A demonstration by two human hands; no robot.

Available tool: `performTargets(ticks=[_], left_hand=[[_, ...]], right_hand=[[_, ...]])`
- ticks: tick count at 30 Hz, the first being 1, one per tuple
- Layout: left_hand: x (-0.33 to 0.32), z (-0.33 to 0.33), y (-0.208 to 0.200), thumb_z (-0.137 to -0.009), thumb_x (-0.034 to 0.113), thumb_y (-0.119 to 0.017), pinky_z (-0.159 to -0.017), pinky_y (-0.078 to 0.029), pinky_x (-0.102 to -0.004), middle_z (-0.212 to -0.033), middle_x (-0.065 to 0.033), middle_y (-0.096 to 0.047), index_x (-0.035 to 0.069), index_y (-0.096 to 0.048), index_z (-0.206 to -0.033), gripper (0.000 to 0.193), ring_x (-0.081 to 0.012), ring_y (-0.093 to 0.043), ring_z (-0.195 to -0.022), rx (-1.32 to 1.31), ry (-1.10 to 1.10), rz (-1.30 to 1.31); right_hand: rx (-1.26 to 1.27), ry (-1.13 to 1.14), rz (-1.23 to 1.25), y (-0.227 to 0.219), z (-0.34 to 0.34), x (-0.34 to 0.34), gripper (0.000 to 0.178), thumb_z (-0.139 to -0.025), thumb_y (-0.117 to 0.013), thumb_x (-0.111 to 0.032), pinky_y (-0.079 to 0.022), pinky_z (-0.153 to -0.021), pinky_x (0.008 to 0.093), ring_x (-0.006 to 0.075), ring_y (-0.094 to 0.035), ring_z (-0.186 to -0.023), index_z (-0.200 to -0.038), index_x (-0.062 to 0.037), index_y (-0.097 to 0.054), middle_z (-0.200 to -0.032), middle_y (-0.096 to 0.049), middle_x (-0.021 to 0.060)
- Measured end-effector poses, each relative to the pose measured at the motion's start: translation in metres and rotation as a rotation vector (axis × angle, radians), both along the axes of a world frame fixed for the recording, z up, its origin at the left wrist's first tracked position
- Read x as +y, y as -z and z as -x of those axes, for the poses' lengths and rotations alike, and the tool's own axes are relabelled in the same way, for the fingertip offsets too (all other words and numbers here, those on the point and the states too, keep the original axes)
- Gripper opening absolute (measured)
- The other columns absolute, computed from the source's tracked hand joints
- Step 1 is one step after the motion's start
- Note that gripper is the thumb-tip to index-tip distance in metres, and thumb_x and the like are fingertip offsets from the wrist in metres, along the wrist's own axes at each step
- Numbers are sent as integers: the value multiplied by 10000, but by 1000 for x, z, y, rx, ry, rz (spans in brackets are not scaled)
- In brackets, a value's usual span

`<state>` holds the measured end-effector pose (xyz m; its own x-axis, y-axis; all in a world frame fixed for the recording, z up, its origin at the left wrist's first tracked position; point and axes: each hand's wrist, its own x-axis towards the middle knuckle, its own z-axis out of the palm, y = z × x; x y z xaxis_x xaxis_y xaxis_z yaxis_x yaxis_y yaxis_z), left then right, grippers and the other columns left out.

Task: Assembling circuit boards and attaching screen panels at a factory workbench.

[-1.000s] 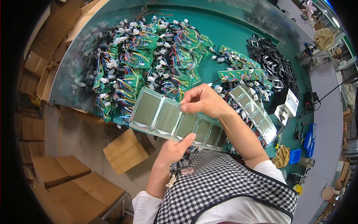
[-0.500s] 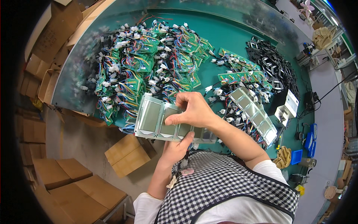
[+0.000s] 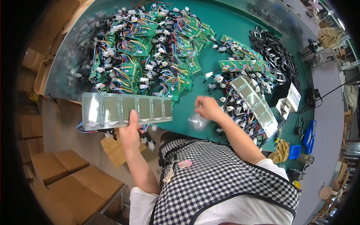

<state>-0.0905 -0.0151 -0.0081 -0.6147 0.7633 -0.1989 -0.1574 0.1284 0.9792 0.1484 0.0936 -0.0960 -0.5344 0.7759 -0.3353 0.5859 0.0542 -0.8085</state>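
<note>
1. Under the strip of display panels (image 3: 146,108), beyond the table's (image 3: 232,33) near edge, most fingers of the left hand (image 3: 129,132) are hidden.
2. Clear film (image 3: 198,122) by that edge is blurred; whether the right hand (image 3: 207,107) grips it cannot be told.
3. The picture's top partly cuts off the table's far edge.

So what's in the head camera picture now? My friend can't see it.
Someone's left hand holds a strip of six grey screens, while the right hand curls close to crinkled clear film. Beyond them, wired green circuit boards lie heaped on a green table.
</note>
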Motion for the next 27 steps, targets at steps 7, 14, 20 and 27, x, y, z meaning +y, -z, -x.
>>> performTargets(ticks=[7, 14, 20, 27], left_hand=[[-5, -3, 6, -823, 197, -563, -657, -467, -267, -928, -60, -553, -28, -523, -1025, 305, -123, -531, -786, 106, 97, 95], [7, -69, 37, -786, 140, -573, -815, -395, -300, -1031, -95, -546, -4, -497, -1078, 335, -187, -513, -944, 138, 422, 27], [1, -78, 46, -749, 57, -562, -774, -415, -337, -960, -145, -588, -22, -559, -964, 229, -237, -551, -902, 426, 615, -18], [0, -78, 46, -762, 128, -541, -786, -391, -393, -985, -187, -556, -17, -529, -1002, 280, -326, -518, -945, 375, 652, -73]], right_hand=[[-495, 88, -239, -8, 7, -11, 309, -616, -715, -226, -466, -581, 380, 297, -581, -686, -739, -36, -505, -742, -594, 127], [454, 71, -686, -121, 71, -10, 536, -688, -633, -100, -355, -880, 354, 287, -446, -1041, -1185, -40, -443, -1144, -441, 166], [404, 37, -905, -115, 94, -13, 486, -701, -615, -104, -347, -894, 395, 327, -428, -1069, -1162, -50, -471, -1202, -427, 161], [465, 89, -1055, -108, 97, -14, 315, -668, -643, -100, -404, -812, 389, 300, -492, -970, -970, -35, -581, -1062, -531, 120]])
